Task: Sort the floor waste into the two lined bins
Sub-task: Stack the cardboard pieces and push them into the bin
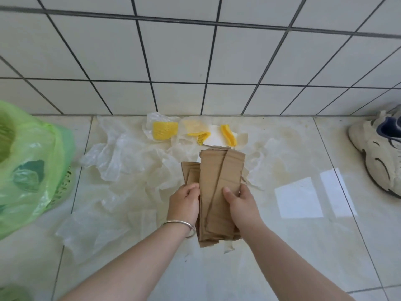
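From the head view I have my left hand (184, 203) and right hand (240, 203) curled round the cardboard strips (219, 187) at frame centre, so I'd square the stack, keep both grips firm, then swing toward the green-lined bin (28, 161) at nine o'clock.

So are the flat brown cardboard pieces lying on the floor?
No, the flat brown cardboard pieces are held up off the floor, gripped by the left hand and the right hand.
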Demonstrator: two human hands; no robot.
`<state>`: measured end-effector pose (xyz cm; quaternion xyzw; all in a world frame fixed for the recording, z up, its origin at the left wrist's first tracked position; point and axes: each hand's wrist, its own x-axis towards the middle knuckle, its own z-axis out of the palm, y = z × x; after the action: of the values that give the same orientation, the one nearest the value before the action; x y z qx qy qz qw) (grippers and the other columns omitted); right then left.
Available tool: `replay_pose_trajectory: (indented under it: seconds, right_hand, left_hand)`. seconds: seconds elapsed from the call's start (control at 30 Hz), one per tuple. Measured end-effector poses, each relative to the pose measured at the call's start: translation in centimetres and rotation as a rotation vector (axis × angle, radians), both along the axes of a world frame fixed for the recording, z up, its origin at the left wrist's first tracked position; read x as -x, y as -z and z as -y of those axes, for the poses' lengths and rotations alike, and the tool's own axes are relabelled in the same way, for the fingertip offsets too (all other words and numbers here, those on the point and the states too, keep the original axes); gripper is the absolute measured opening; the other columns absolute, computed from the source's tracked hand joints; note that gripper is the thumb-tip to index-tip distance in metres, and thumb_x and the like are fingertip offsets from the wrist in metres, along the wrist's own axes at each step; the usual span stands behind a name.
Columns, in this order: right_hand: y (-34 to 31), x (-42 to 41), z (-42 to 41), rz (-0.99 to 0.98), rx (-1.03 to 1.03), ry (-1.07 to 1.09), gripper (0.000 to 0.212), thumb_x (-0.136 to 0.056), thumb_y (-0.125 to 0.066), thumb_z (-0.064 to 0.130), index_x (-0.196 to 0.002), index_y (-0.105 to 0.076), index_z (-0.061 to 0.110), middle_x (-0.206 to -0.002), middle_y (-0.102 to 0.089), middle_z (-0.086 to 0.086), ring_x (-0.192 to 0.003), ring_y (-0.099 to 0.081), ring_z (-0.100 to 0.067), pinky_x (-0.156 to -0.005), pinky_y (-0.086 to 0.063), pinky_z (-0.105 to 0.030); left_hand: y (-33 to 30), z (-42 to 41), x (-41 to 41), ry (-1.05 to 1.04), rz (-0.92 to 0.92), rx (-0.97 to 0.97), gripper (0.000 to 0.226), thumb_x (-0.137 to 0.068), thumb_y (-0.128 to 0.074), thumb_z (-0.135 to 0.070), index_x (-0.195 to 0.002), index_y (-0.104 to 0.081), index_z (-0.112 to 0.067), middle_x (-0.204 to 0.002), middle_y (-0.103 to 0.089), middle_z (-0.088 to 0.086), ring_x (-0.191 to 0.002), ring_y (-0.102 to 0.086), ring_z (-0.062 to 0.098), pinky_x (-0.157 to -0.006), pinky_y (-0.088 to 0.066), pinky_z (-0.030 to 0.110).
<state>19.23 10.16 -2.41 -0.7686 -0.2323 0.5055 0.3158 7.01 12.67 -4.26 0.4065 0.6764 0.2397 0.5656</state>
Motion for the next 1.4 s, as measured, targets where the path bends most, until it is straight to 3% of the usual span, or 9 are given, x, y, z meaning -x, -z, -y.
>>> replay_pose_trajectory:
  seconds: [0.13, 0.37, 0.57, 0.67, 0.9, 1.1, 1.23, 1.33, 1.4]
  right_hand:
    - [0.7, 1.1, -3.0, 0.033, 0.005, -0.135, 0.017, -0.095, -0.050, 0.029, -0.108, -0.049, 0.018, -0.098, -0.057, 0.001, -0.087, -0.055, -0.016, -0.067, -0.042, -0.025]
    - [2.4, 1.3, -8.9, 0.397, 0.014, -0.418, 0.035, -0.096, -0.041, 0.041, -0.101, -0.058, 0.011, -0.094, -0.054, -0.002, -0.091, -0.052, -0.022, -0.075, -0.038, -0.030]
    - [5.4, -0.1, -13.5, 0.629, -0.085, -0.406, 0.025, -0.096, -0.041, 0.019, -0.113, -0.059, 0.014, -0.118, -0.056, -0.003, -0.102, -0.052, -0.019, -0.082, -0.042, -0.030]
    - [6.8, -1.3, -15.5, 0.753, -0.002, -0.636, 0.037, -0.094, -0.042, 0.008, -0.129, -0.050, 0.016, -0.134, -0.048, 0.000, -0.125, -0.043, -0.019, -0.090, -0.042, -0.030]
    - [9.8, -3.2, -18.3, 1.003, 0.204, -0.969, 0.069, -0.087, -0.051, 0.011, -0.146, -0.015, 0.013, -0.155, -0.012, -0.011, -0.143, -0.015, -0.029, -0.112, -0.033, -0.034]
    - [9.8, -3.9, -17.3, 1.181, 0.036, -0.965, 0.040, -0.089, -0.038, 0.001, -0.129, -0.039, 0.007, -0.127, -0.049, -0.009, -0.113, -0.048, -0.028, -0.086, -0.041, -0.031]
    - [7.8, -4.3, -15.8, 0.974, 0.072, -0.820, 0.042, -0.089, -0.038, 0.001, -0.125, -0.052, 0.018, -0.112, -0.061, -0.004, -0.104, -0.055, -0.028, -0.075, -0.041, -0.032]
    - [4.9, -4.3, -14.4, 0.882, 0.057, -0.590, 0.022, -0.095, -0.036, 0.011, -0.107, -0.055, 0.013, -0.082, -0.054, -0.009, -0.077, -0.047, -0.031, -0.064, -0.034, -0.031]
    - [2.7, -4.3, -13.5, 0.818, -0.044, -0.412, 0.011, -0.095, -0.037, 0.013, -0.092, -0.047, 0.011, -0.077, -0.053, -0.010, -0.073, -0.046, -0.032, -0.062, -0.034, -0.033]
  left_hand:
    - [0.5, -1.9, 0.2, -0.052, 0.001, 0.053, 0.039, -0.084, -0.060, -0.036, -0.067, -0.056, -0.001, -0.069, -0.055, 0.006, -0.068, -0.050, 0.022, -0.063, -0.039, 0.030]
    - [2.5, -5.6, 0.7, -0.179, -0.063, 0.060, 0.039, -0.078, -0.069, -0.036, -0.083, -0.067, 0.002, -0.080, -0.069, 0.019, -0.070, -0.057, 0.025, -0.064, -0.043, 0.030]
    - [3.5, -7.6, 1.0, -0.290, -0.072, 0.102, 0.022, -0.079, -0.069, -0.030, -0.076, -0.068, -0.008, -0.079, -0.070, 0.008, -0.080, -0.065, 0.028, -0.076, -0.052, 0.035]
    - [3.9, -8.0, 1.2, -0.301, -0.076, 0.123, 0.018, -0.079, -0.068, -0.030, -0.070, -0.066, -0.014, -0.078, -0.070, 0.004, -0.080, -0.066, 0.025, -0.077, -0.052, 0.036]
    - [4.5, -7.7, 1.7, -0.308, -0.074, 0.130, 0.016, -0.080, -0.069, -0.025, -0.065, -0.063, -0.021, -0.073, -0.067, 0.000, -0.078, -0.065, 0.024, -0.077, -0.052, 0.036]
    - [4.1, -7.2, 2.0, -0.300, -0.093, 0.132, 0.016, -0.081, -0.067, -0.025, -0.066, -0.063, -0.022, -0.075, -0.068, 0.000, -0.078, -0.065, 0.022, -0.077, -0.052, 0.036]
    - [3.6, -6.8, 2.2, -0.312, -0.110, 0.115, 0.018, -0.081, -0.068, -0.024, -0.064, -0.062, -0.024, -0.071, -0.066, -0.005, -0.073, -0.062, 0.017, -0.067, -0.047, 0.028]
    - [2.7, -6.4, 2.3, -0.348, -0.106, 0.102, 0.018, -0.080, -0.068, -0.024, -0.064, -0.062, -0.020, -0.069, -0.065, -0.002, -0.071, -0.061, 0.021, -0.068, -0.048, 0.030]
    - [1.9, -6.0, 2.5, -0.360, -0.083, 0.081, 0.016, -0.080, -0.068, -0.025, -0.067, -0.063, -0.017, -0.072, -0.066, 0.001, -0.073, -0.062, 0.023, -0.074, -0.051, 0.033]
